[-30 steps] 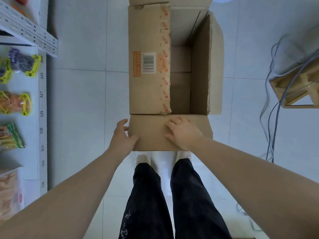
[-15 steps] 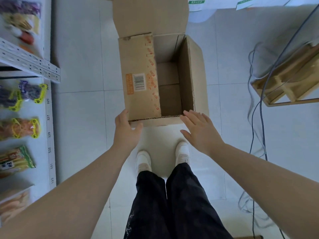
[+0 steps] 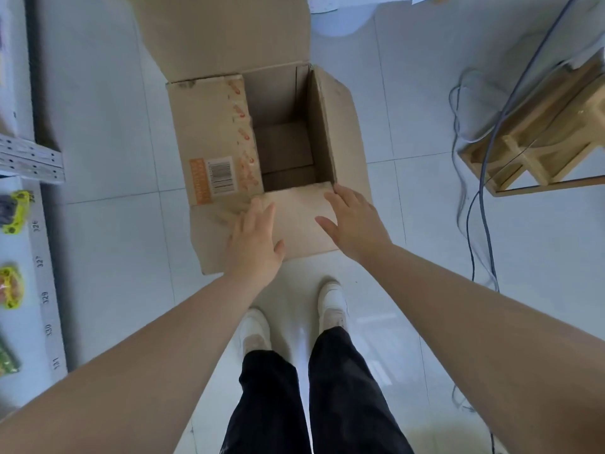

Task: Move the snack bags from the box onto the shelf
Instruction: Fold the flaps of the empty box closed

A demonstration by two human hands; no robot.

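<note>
A brown cardboard box (image 3: 340, 126) stands on the tiled floor in front of my feet, its flaps open. The part of its inside that shows is bare cardboard, with no bags visible. My left hand (image 3: 253, 240) lies flat on the near flap (image 3: 298, 221), fingers spread. My right hand (image 3: 352, 221) rests open on the same flap's right end, at the box's near right corner. Several snack bags (image 3: 11, 286) lie on the white shelf (image 3: 45, 283) at the left edge.
A wooden frame (image 3: 537, 139) with grey cables (image 3: 478, 224) trailing over the floor sits to the right. A perforated metal shelf rail (image 3: 29, 162) juts out at upper left. A white round object (image 3: 340, 18) stands behind the box. My legs and white shoes are below.
The view has closed in on the box and it has turned slightly. The near flap, folded out of sight half a second ago, now lies out toward me with both hands on it.
</note>
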